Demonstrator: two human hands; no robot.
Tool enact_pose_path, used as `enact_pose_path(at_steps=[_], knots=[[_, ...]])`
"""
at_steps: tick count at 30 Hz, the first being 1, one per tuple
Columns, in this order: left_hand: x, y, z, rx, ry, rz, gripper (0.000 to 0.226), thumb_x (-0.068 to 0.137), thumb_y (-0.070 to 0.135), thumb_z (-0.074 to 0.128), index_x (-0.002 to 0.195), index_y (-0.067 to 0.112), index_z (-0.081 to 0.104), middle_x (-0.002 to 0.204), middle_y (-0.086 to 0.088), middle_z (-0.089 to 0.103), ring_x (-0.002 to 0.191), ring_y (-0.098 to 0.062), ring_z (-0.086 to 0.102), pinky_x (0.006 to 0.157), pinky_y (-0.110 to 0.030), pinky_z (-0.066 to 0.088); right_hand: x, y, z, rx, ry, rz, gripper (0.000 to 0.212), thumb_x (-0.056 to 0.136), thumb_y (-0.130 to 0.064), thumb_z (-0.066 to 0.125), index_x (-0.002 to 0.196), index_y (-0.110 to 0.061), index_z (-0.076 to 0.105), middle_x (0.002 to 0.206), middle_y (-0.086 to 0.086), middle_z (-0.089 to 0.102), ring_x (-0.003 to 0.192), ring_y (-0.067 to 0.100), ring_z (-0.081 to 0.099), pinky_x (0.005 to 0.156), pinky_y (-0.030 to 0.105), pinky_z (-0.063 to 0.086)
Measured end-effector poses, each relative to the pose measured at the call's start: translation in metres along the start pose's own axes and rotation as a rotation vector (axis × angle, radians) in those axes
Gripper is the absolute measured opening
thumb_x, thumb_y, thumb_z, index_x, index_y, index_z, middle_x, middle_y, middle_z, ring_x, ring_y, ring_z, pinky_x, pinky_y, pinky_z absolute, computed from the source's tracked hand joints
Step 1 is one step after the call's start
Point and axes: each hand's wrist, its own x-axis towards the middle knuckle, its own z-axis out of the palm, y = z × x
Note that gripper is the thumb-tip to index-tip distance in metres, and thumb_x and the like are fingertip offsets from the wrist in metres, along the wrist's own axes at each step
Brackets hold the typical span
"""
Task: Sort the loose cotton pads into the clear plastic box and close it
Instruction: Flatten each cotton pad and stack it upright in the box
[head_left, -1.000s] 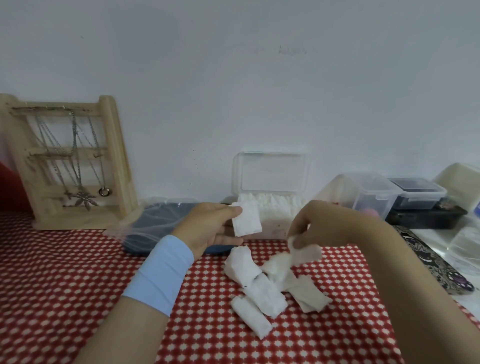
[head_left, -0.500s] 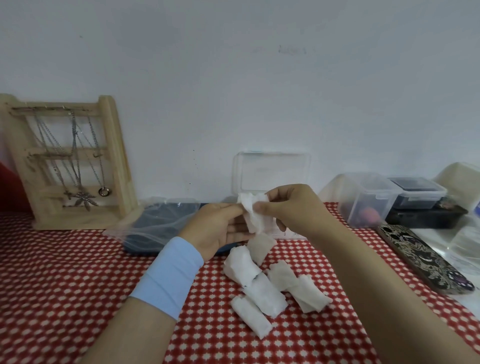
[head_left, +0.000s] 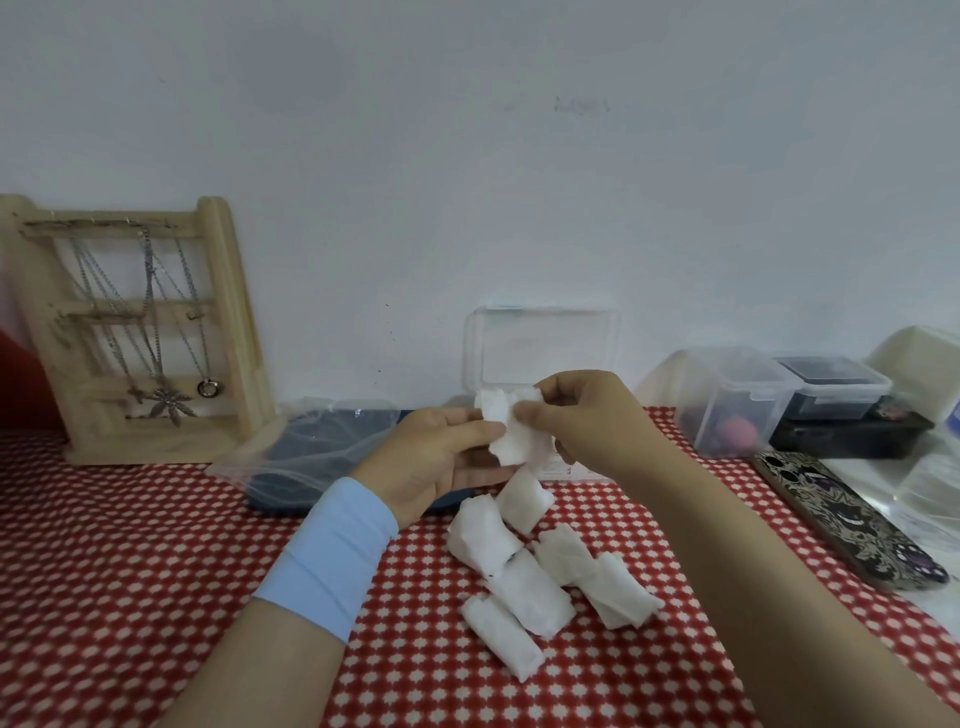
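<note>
Both hands meet above the table in front of the clear plastic box, whose lid stands upright against the wall. My left hand and my right hand pinch the same small bunch of white cotton pads between thumbs and fingers. The box body is mostly hidden behind my hands. Several loose cotton pads lie in a pile on the red-and-white cloth just below my hands.
A wooden jewellery stand with necklaces leans at the left wall. A dark flat item in a clear bag lies behind my left hand. Clear containers, a dark-lidded box and a patterned phone sit at the right.
My right hand lifted a pad from the pile and brought it up to the pad in my left hand; both hands now hold the pads together in front of the box.
</note>
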Motion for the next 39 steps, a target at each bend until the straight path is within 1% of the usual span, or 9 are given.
enact_pose_path(at_steps=[9, 15, 18, 25, 29, 32, 36, 38, 39], knots=[[0.0, -0.001, -0.002, -0.04, -0.047, -0.006, 0.033, 0.1, 0.017, 0.058, 0.127, -0.001, 0.063, 0.12, -0.021, 0.071, 0.112, -0.034, 0.069, 0.093, -0.043, 0.058, 0.0, 0.002, 0.001, 0.01, -0.075, -0.004, 0.016, 0.102, -0.027, 0.058, 0.101, -0.013, 0.066, 0.056, 0.0, 0.062, 0.038, 0.007, 0.049, 0.043, 0.014, 0.039], [-0.001, -0.001, -0.001, -0.043, -0.047, 0.013, 0.029, 0.102, 0.009, 0.052, 0.127, -0.002, 0.061, 0.118, -0.021, 0.072, 0.11, -0.033, 0.07, 0.093, -0.043, 0.058, 0.004, 0.005, 0.006, -0.056, -0.007, -0.016, 0.015, 0.094, -0.032, 0.069, 0.101, -0.019, 0.066, 0.087, 0.0, 0.069, 0.062, 0.009, 0.06, 0.056, 0.024, 0.05], [0.0, 0.0, -0.001, -0.073, -0.039, 0.003, 0.03, 0.101, 0.009, 0.053, 0.128, -0.002, 0.06, 0.118, -0.022, 0.071, 0.109, -0.034, 0.071, 0.093, -0.044, 0.058, 0.004, 0.005, 0.002, 0.085, -0.064, 0.096, 0.025, 0.091, -0.031, 0.073, 0.113, -0.022, 0.063, 0.095, 0.002, 0.073, 0.054, 0.008, 0.061, 0.047, 0.02, 0.044], [-0.005, 0.002, -0.002, 0.135, -0.056, 0.025, 0.045, 0.085, -0.011, 0.069, 0.127, 0.003, 0.06, 0.113, -0.014, 0.075, 0.102, -0.028, 0.074, 0.081, -0.033, 0.063, 0.001, 0.008, -0.004, 0.331, -0.216, 0.223, 0.024, 0.09, -0.026, 0.075, 0.097, -0.003, 0.075, 0.07, 0.005, 0.063, 0.053, 0.011, 0.049, 0.049, 0.024, 0.037], [-0.005, 0.004, -0.008, 0.149, -0.058, -0.008, 0.036, 0.09, -0.002, 0.068, 0.124, 0.006, 0.062, 0.113, -0.013, 0.075, 0.103, -0.027, 0.074, 0.083, -0.034, 0.062, -0.001, 0.007, 0.001, 0.175, -0.163, 0.142, 0.02, 0.087, -0.028, 0.078, 0.092, -0.009, 0.076, 0.066, 0.005, 0.065, 0.05, 0.01, 0.052, 0.047, 0.02, 0.041], [-0.001, 0.001, -0.008, 0.193, 0.058, 0.007, 0.031, 0.091, 0.007, 0.07, 0.122, 0.005, 0.065, 0.111, -0.01, 0.075, 0.099, -0.023, 0.074, 0.074, -0.03, 0.062, 0.001, 0.01, 0.005, -0.048, -0.11, 0.093, 0.027, 0.092, -0.041, 0.071, 0.087, -0.015, 0.077, 0.062, -0.006, 0.071, 0.048, 0.006, 0.059, 0.052, 0.017, 0.047], [0.006, -0.002, -0.015, 0.219, 0.224, 0.053, 0.032, 0.09, 0.001, 0.07, 0.122, 0.001, 0.065, 0.11, -0.01, 0.073, 0.097, -0.023, 0.072, 0.066, -0.026, 0.062, 0.004, 0.021, 0.007, -0.435, -0.093, -0.063, 0.026, 0.097, -0.039, 0.06, 0.092, -0.021, 0.078, 0.086, -0.012, 0.076, 0.069, 0.004, 0.066, 0.077, 0.027, 0.058], [0.006, -0.002, -0.02, 0.197, 0.245, 0.063, 0.031, 0.09, 0.001, 0.071, 0.12, 0.001, 0.065, 0.111, -0.012, 0.073, 0.099, -0.026, 0.073, 0.069, -0.027, 0.062, -0.001, 0.021, 0.012, -0.55, -0.265, -0.185, 0.016, 0.097, -0.028, 0.064, 0.105, -0.031, 0.077, 0.106, -0.016, 0.072, 0.086, 0.001, 0.062, 0.084, 0.02, 0.051], [0.007, -0.002, -0.022, 0.196, 0.25, 0.065, 0.03, 0.089, 0.001, 0.071, 0.119, 0.002, 0.066, 0.11, -0.012, 0.073, 0.1, -0.026, 0.073, 0.07, -0.028, 0.062, -0.003, 0.022, 0.015, -0.613, -0.362, -0.224, 0.025, 0.096, -0.019, 0.064, 0.112, -0.035, 0.075, 0.116, -0.016, 0.07, 0.093, 0.002, 0.06, 0.087, 0.019, 0.049]])
